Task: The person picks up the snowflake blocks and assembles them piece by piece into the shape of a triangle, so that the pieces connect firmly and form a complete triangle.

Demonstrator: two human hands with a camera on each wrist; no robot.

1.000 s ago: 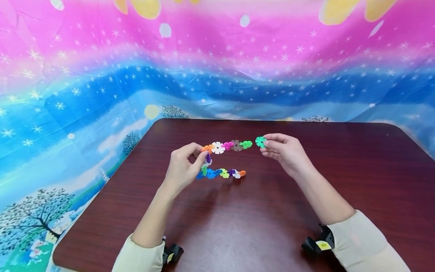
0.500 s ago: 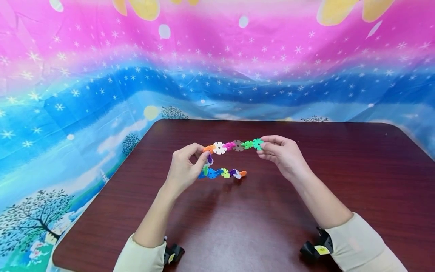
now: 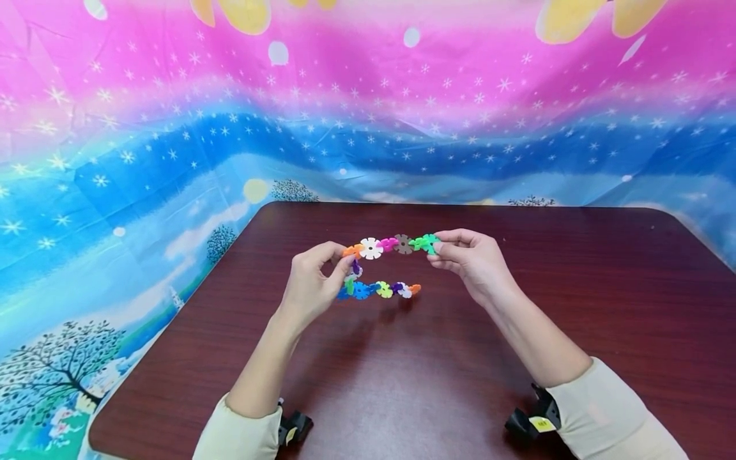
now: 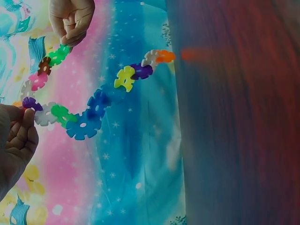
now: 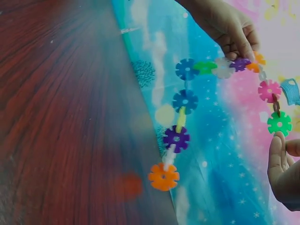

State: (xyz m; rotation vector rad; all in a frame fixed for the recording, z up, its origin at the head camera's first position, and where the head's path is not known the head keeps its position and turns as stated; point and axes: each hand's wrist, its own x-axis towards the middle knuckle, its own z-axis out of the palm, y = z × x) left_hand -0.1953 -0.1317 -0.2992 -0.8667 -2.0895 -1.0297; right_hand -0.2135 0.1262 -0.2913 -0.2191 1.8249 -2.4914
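Observation:
A chain of colourful notched plastic snowflake discs hangs above the table in a sideways U. My left hand pinches the orange disc at its upper corner between thumb and fingers. At the end of the upper row, my right hand pinches a teal-green disc, which meets the bright green disc beside it. How deep their slots engage is hard to tell. The lower row runs through blue discs, yellow, purple and white to a free orange disc.
The dark red-brown wooden table lies beneath both hands. A pink and blue snow-scene cloth hangs behind it and along the left. Black camera mounts sit at the cuffs of both pale sleeves.
My right hand has moved left, bringing the teal-green disc from a gap apart to overlapping the bright green disc. My left hand stays nearly still. The chain's free end has shifted slightly right and up.

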